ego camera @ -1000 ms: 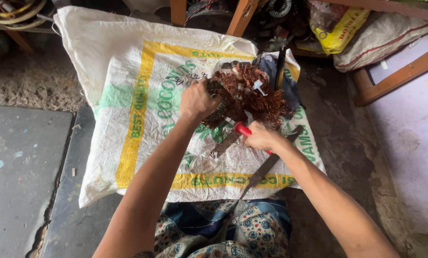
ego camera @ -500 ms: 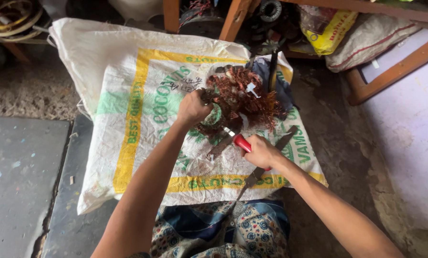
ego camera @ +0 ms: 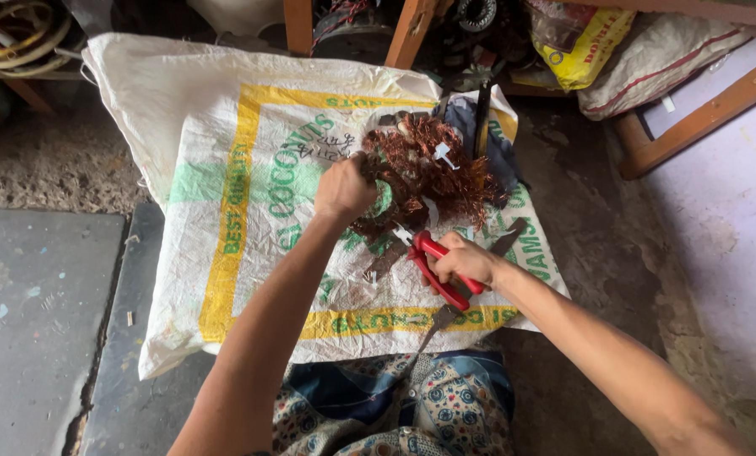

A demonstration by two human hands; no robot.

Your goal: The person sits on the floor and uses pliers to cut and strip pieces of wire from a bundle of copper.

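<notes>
— Woven plastic, white with yellow and green bands: a big sack [ego camera: 251, 194] spread flat on the floor, far corners reaching toward wooden legs [ego camera: 298, 24] at the top.

— And on it?

— Toward the far right corner, a tangled mass of copper wire [ego camera: 433, 169], reddish-brown, around a greenish core. Just behind, a dark cloth [ego camera: 471, 122] with a black rod-like tool [ego camera: 482, 114] lying over it.

— Hands?

— Left hand [ego camera: 344, 190] on the near left side of the tangle, fingers curled tight, pinching wire and core. Right hand [ego camera: 462, 260] near the right edge of the sack, fingers wrapped and pressed around red-handled cutters [ego camera: 435, 268], nose aimed at the underside of the copper. Cannot tell whether the blades are biting.

— Risks?

— Probably a slip: cutters close to the gripping hand, so a sudden give in the wire could drive the tips toward those fingers. Cut strands may spring back and prick. Loose clippings could roll off the near edge onto the patterned cloth [ego camera: 411, 405] over the lap.

— Containers?

— A yellow bag [ego camera: 585, 46] and a pale sack [ego camera: 673, 55] beyond the far right corner, both bulging, contents hidden. Coiled wire rings [ego camera: 15, 25] past the far left corner.
</notes>
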